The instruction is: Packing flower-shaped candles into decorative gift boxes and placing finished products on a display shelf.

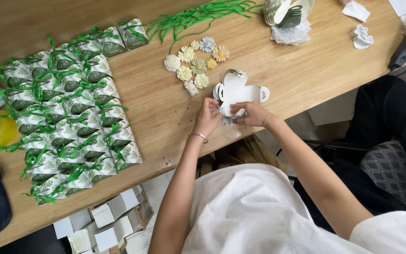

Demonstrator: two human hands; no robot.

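My left hand [206, 118] and right hand [251, 114] both pinch the flat white box blank [238, 91]. Paper flowers [194, 66] lie just beyond; finished boxes [69, 108] sit left.

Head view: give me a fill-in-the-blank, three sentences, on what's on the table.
1. Both hands, left hand and right hand, hold a flat ____ paper cutout.
2. The finished boxes are tied with ____ ribbon.
3. The paper flowers lie on the ____ table.

Missing words: white; green; wooden
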